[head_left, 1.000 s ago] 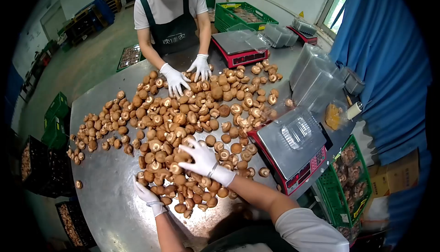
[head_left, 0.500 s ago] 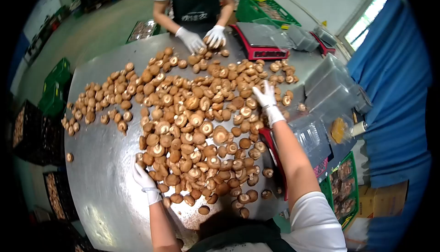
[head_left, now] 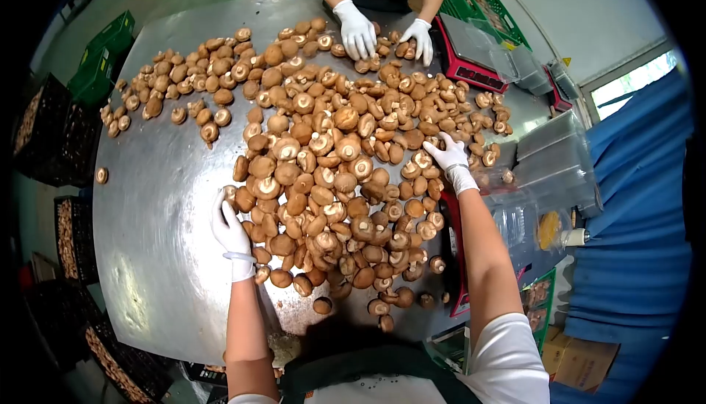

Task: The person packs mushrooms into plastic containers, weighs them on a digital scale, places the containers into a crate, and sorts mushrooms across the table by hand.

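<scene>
A large heap of brown shiitake mushrooms [head_left: 323, 150] lies across the metal table [head_left: 165, 257], some caps up and some stems up. My left hand [head_left: 232, 233], in a white glove, rests at the heap's left edge. Its fingers are stretched out and its fingertips are beside a mushroom [head_left: 230, 193]. On the right edge of the heap is my right hand [head_left: 448, 157], also gloved, with fingers apart and touching mushrooms. Neither hand is closed around a mushroom.
Opposite, a person's gloved hands [head_left: 357, 33] handle mushrooms. A red scale [head_left: 474, 73] and clear plastic boxes [head_left: 555, 158] stand at the right. Another red scale [head_left: 454, 257] is beside my right forearm. Dark crates [head_left: 76, 238] stand left of the table; a blue curtain [head_left: 632, 235] hangs right.
My view has shifted, so the table and heap appear higher and more to the right. The other person's hands have moved apart. My hands remain at the heap's two sides.
</scene>
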Demonstrator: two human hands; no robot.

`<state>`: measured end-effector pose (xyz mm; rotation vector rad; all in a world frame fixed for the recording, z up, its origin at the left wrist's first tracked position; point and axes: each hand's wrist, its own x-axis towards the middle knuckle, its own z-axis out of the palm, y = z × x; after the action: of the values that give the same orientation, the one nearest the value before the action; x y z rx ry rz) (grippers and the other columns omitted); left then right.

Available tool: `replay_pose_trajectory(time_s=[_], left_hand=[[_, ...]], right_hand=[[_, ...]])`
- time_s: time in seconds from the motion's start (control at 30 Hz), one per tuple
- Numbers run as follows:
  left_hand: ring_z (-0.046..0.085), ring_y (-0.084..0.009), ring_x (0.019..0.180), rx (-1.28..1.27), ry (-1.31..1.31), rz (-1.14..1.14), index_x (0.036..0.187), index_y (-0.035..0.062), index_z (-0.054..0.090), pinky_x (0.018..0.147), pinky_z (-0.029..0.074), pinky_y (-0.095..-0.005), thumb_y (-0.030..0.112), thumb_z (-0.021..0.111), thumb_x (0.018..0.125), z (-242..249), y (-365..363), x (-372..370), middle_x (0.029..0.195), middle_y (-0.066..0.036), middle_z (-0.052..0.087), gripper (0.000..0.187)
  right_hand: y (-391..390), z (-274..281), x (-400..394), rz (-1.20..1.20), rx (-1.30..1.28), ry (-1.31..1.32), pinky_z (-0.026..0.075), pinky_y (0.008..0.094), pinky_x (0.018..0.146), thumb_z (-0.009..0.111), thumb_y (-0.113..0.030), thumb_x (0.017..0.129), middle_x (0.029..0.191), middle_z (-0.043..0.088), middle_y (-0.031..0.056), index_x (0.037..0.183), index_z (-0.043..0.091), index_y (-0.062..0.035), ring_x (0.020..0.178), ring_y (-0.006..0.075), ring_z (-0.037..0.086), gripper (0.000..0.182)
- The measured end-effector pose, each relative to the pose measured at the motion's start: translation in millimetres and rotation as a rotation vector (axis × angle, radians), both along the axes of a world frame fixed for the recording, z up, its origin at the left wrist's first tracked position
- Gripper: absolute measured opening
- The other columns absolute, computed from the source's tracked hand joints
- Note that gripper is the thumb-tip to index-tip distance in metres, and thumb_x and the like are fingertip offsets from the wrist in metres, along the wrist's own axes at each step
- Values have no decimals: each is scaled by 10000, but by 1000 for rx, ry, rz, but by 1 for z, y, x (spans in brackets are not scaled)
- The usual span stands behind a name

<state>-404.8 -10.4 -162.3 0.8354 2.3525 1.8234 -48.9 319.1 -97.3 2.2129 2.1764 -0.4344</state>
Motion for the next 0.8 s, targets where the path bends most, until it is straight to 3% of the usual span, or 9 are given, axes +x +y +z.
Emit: replay_pose_trajectory(time_s=[0.07,0.13,0.3,0.4,0.53,0.7,0.8], left_hand=[[527,-288,1136,-4,-2,12,1126,-21,597,1013,368,-374,112,461,952,-4,0,-1,1189,-166,582,257],[532,-284,1124,-9,8,26,1122,-21,599,1005,376,-370,114,464,952,-4,0,-1,1179,-161,586,255],[546,-260,1104,16,26,26,1114,5,617,989,392,-358,124,486,943,-2,1,0,1153,-139,599,246],[549,-261,1098,13,47,33,1111,5,618,987,395,-359,124,496,938,-3,1,-1,1143,-136,604,243],[551,-264,1095,24,63,41,1105,4,619,983,397,-360,124,506,932,-6,2,-1,1131,-134,608,239],[555,-266,1082,20,32,62,1103,2,618,976,400,-359,131,516,928,-7,2,-1,1134,-136,609,240],[558,-267,1077,25,51,73,1101,-2,616,970,404,-358,131,522,926,-7,3,0,1135,-138,609,240]], right_hand=[[2,-4,3,67,-24,246,364,420,1023,653,-677,665,1354,389,270,1302,501,-196,1229,409,425,812],[-11,6,-9,119,-7,172,366,409,1027,665,-648,679,1305,442,271,1279,523,-165,1217,400,442,783],[-29,-3,-12,169,14,377,376,400,1013,703,-581,694,1276,444,295,1242,553,-149,1192,396,463,713],[-45,-15,-14,178,141,386,414,401,966,726,-523,698,1161,497,252,1210,571,-190,1104,393,517,630],[-68,-19,-20,279,179,417,424,402,938,714,-507,710,1146,515,213,1198,576,-207,1063,391,535,588],[-103,-19,-31,333,198,536,450,386,878,749,-406,712,1040,576,195,1194,578,-98,994,354,567,597],[-120,-22,-32,414,220,607,454,390,850,746,-398,711,1020,587,197,1213,577,-96,961,351,572,609]])
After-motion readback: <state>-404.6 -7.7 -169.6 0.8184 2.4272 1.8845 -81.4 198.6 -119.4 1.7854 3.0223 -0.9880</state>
